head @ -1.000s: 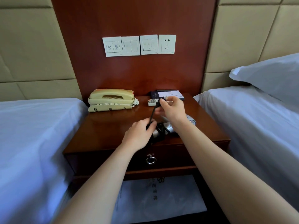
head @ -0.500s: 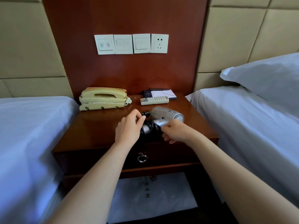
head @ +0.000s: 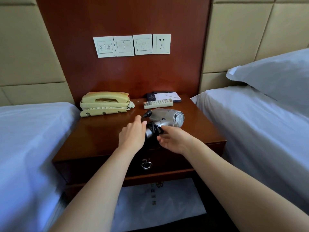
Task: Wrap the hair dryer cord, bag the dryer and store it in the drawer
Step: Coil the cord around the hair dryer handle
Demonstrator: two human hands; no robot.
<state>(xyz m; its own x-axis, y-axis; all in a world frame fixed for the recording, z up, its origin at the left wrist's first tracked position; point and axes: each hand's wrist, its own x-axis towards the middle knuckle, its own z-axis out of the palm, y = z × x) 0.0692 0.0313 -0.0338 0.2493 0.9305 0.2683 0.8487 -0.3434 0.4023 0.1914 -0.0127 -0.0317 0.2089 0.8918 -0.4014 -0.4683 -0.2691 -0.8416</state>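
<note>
I judge the wrapping step almost finished: the cord (head: 153, 131) sits coiled around the hair dryer (head: 167, 118), which lies on the tabletop (head: 100, 136). The right hand (head: 173, 139) has its fingers apart beside the coil. Whether the left hand (head: 133, 133) pinches the cord, I cannot tell. The next move calls for a bag.

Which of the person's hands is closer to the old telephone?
Left. The left hand sits just right of the telephone, nearer the camera; the right hand is farther right, beside the hair dryer.
</note>
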